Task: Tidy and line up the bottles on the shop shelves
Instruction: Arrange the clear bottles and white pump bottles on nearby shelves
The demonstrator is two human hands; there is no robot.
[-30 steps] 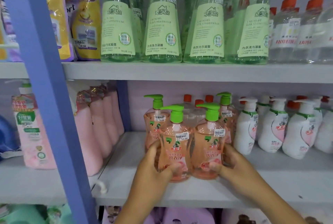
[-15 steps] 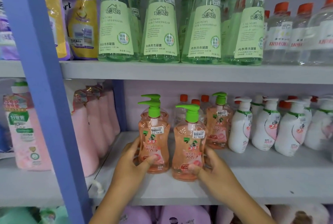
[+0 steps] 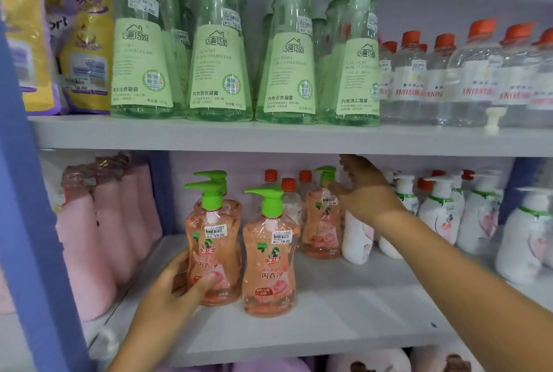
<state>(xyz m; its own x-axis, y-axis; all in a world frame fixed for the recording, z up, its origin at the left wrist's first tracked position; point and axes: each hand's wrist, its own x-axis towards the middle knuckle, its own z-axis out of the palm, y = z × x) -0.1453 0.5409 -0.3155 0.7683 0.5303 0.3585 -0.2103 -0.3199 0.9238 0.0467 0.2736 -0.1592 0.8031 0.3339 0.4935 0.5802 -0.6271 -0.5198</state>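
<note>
The left hand (image 3: 172, 288) is wrapped round the lower body of the front-left pink bottle (image 3: 213, 255), thumb across its label, fingers behind; the bottle stands upright on the lower shelf (image 3: 329, 317), with another green-pump pink bottle (image 3: 223, 192) directly behind it; just beside it to the right, apart by a narrow gap, stands the second front pink bottle (image 3: 270, 264), untouched; both carry a frog-like mascot, red characters 水卫士, white 内衣净 and a price sticker reading 19.00; the right hand (image 3: 363, 192) reaches deep under the upper shelf (image 3: 269, 135), fingers spread and relaxed, beside the rear pink bottle (image 3: 321, 222), which also shows a 19.00 sticker; whether it touches that bottle or the white pump bottle (image 3: 356, 237) below the wrist cannot be told, and it grips nothing visible; red-capped clear bottles (image 3: 288, 192) stand at the back between the pink ones; more white pump bottles (image 3: 440, 210) fill the right; the shelf's front strip before the pink bottles lies bare to its edge; above, green bottles (image 3: 220, 72) read LAUNDRY FOR UNDERWEAR and 内衣洗衣凝露; clear red-capped bottles (image 3: 478, 78) bear blurred red lettering; a yellow pouch (image 3: 86, 42) shows 焕新 and 19.00; a blue upright (image 3: 27, 222) bounds the left
</note>
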